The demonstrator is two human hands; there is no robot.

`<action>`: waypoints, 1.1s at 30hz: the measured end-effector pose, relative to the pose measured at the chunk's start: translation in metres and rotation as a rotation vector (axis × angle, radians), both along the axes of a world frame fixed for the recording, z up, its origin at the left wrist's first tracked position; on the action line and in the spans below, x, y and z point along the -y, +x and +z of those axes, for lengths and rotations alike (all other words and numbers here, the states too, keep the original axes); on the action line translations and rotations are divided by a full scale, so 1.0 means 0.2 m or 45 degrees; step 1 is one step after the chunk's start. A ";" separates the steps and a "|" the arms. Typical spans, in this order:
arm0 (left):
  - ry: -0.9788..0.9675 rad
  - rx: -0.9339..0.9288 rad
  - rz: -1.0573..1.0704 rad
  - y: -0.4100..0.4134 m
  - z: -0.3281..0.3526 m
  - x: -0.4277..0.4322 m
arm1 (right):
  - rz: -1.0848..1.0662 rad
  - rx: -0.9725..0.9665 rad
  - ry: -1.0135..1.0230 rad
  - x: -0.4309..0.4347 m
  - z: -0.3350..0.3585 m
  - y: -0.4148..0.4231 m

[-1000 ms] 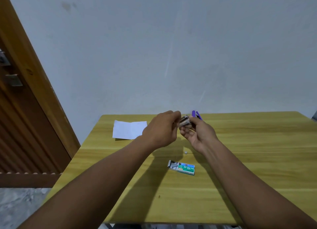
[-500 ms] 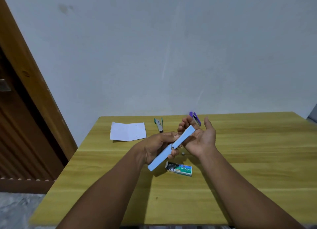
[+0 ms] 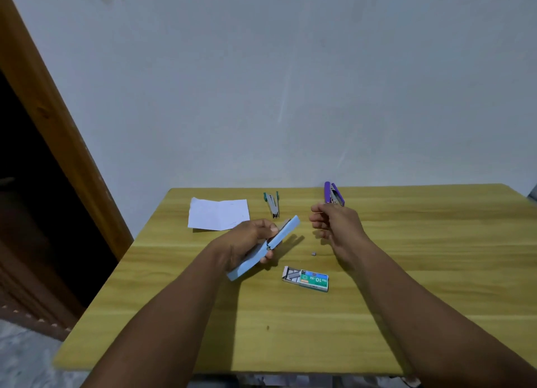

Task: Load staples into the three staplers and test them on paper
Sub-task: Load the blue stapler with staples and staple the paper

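Note:
My left hand [image 3: 250, 241] grips a light blue stapler [image 3: 286, 232], swung fully open into a long strip, slanting from lower left to upper right above the wooden table [image 3: 406, 271]. My right hand [image 3: 337, 227] is loosely curled to the right of it, apart from the stapler; something thin shows at its fingertips, too small to tell. A green stapler [image 3: 272, 204] and a purple stapler [image 3: 333, 194] lie open near the table's far edge. A half-open staple box [image 3: 306, 278] lies in front of my hands. White folded paper [image 3: 218, 214] rests at the far left.
A small loose clump of staples [image 3: 313, 253] lies on the table between my hands. The wall stands right behind the table's far edge. A wooden door frame [image 3: 58, 120] runs along the left.
My hands have separated: the right hand has pulled away to the right of the blue stapler. The left hand keeps the opened stapler, now slightly left.

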State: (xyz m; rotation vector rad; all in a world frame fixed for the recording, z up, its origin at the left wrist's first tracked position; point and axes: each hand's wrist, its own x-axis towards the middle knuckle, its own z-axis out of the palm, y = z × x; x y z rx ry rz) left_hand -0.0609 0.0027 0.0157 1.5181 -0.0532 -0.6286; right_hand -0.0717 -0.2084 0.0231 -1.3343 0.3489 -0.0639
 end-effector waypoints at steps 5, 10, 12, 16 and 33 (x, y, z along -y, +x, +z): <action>0.365 0.314 0.085 0.04 0.02 -0.17 | 0.152 0.120 -0.684 0.07 0.00 0.00; 0.762 0.664 0.121 0.03 -0.02 -0.26 | 0.426 0.145 -1.012 0.03 -0.02 -0.02; 0.876 0.774 0.101 0.02 -0.05 -0.27 | 0.639 0.145 -1.108 0.01 0.00 -0.03; 0.967 0.916 0.030 -0.03 -0.06 -0.23 | 1.099 0.118 -1.214 -0.05 0.06 -0.07; 1.244 1.392 -0.122 -0.16 -0.14 -0.16 | 1.071 0.152 -1.452 -0.07 0.00 -0.15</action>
